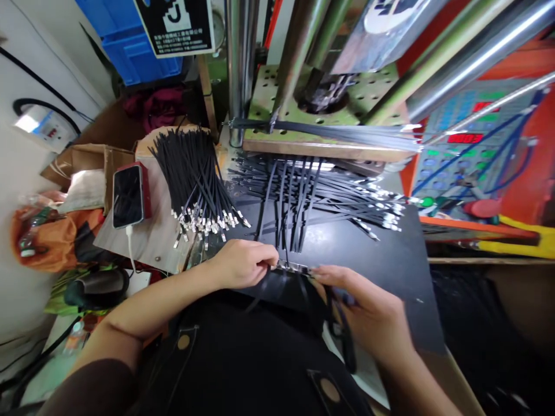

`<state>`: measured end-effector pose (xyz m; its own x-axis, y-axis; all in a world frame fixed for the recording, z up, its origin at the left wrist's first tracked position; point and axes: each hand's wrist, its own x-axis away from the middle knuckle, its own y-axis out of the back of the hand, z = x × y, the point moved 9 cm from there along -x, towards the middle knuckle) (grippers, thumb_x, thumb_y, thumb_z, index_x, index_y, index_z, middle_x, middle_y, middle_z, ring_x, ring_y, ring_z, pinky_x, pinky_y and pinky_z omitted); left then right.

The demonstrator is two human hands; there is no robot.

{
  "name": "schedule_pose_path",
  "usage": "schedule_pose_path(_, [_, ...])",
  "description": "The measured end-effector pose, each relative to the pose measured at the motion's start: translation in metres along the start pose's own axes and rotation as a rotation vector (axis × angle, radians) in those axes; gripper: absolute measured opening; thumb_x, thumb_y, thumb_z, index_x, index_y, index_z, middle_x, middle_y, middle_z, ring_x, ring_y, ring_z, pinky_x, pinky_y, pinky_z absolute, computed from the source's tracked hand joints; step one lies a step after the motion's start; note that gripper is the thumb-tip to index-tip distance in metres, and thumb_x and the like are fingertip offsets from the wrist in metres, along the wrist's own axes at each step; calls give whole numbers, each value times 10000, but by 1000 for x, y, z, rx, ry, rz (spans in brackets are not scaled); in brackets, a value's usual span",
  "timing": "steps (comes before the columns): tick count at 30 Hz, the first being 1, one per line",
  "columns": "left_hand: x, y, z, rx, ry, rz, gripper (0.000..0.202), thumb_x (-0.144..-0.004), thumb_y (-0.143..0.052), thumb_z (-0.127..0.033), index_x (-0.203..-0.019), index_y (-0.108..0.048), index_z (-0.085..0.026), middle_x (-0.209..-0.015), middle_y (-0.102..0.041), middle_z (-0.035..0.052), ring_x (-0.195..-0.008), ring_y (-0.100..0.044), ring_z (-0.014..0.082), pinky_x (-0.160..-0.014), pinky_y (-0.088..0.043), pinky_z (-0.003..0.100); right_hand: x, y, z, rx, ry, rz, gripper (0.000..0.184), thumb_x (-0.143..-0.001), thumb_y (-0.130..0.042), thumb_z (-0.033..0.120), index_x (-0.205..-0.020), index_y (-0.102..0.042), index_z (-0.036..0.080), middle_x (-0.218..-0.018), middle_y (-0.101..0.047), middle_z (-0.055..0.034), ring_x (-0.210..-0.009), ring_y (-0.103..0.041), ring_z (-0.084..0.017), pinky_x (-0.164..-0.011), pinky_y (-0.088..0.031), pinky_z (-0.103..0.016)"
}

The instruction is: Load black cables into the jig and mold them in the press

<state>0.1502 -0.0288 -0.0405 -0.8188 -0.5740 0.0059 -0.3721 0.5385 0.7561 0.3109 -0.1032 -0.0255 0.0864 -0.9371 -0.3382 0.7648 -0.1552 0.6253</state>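
My left hand [243, 263] is closed, pinching the metal-tipped ends of a row of black cables [290, 267] at the near edge of a black work board [390, 260]. My right hand [364, 309] is closed too, gripping the other end of that row, and black cable tails hang down from it toward my lap. Several of these cables run away from my hands across the board. A bundle of black cables with metal ends [195, 179] lies fanned out on the left. Another spread of cables [329, 193] lies below the press.
A press machine with a green perforated plate [329, 124] and steel columns stands behind the board. A control panel [472, 144] with blue wires is on the right. A phone in a red case [129, 195] charges on the left, beside cardboard boxes and an orange bag [47, 237].
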Motion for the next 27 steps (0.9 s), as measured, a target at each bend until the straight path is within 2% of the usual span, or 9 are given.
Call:
schedule_pose_path(5, [-6,3,-3,-44,76,74,198,-796,-518,-59,-856,-642,-202,-872,-737,-19,-787,-674,144,-685,-464,224,-12,-10,4,-92,3,-12,100,-880,-643,144,-916,-662,235,-883,-741,-29,-770,-726,-177,-729,-608,-280])
schedule_pose_path(9, [-8,6,-1,18,74,70,152,-799,-566,-72,-841,-649,-192,-829,-732,-24,-737,-663,130,-675,-450,215,-14,-6,11,-50,87,-15,146,-880,-606,110,-922,-669,234,-892,-744,-50,-812,-733,-208,-744,-609,-311])
schedule_pose_path(12, [-8,1,-1,-3,73,84,118,-822,-582,-107,-848,-657,-194,-809,-727,-26,-702,-655,130,-641,-439,220,-14,-5,19,-22,163,-28,188,-878,-589,62,-936,-651,230,-893,-736,-57,-823,-729,-201,-749,-604,-306])
schedule_pose_path(17, [-8,-7,-7,-173,3,125,186,-900,-530,-132,-963,-687,-209,-895,-750,-6,-813,-697,165,-714,-497,262,-16,-17,26,67,226,72,222,-920,-525,62,-938,-665,232,-888,-750,-44,-812,-716,-172,-783,-599,-298])
schedule_pose_path(19, [-7,2,-4,-173,-48,130,218,-945,-519,-137,-1053,-690,-219,-996,-756,-1,-886,-698,154,-779,-513,255,-16,-15,25,98,220,75,237,-924,-518,64,-925,-677,240,-887,-755,-35,-795,-715,-161,-786,-598,-288])
schedule_pose_path(22, [-11,35,15,-304,-48,22,274,-980,-503,-103,-1181,-672,-182,-1178,-725,49,-1058,-655,181,-934,-501,291,-10,-10,17,103,161,84,222,-948,-519,116,-970,-694,251,-947,-749,-37,-828,-725,-156,-753,-602,-256])
schedule_pose_path(24, [-16,51,31,-481,-3,-13,257,-991,-502,-110,-1167,-686,-149,-1124,-733,81,-1044,-639,219,-920,-507,336,-5,-2,9,139,111,30,201,-955,-544,162,-1017,-709,259,-989,-736,-44,-855,-728,-165,-737,-604,-257])
schedule_pose_path(27, [-20,53,43,-649,-27,28,235,-998,-503,-134,-1093,-716,-155,-943,-735,72,-922,-641,225,-805,-523,338,2,6,0,131,53,-86,184,-932,-588,155,-1011,-716,259,-977,-738,-42,-873,-734,-188,-807,-614,-305])
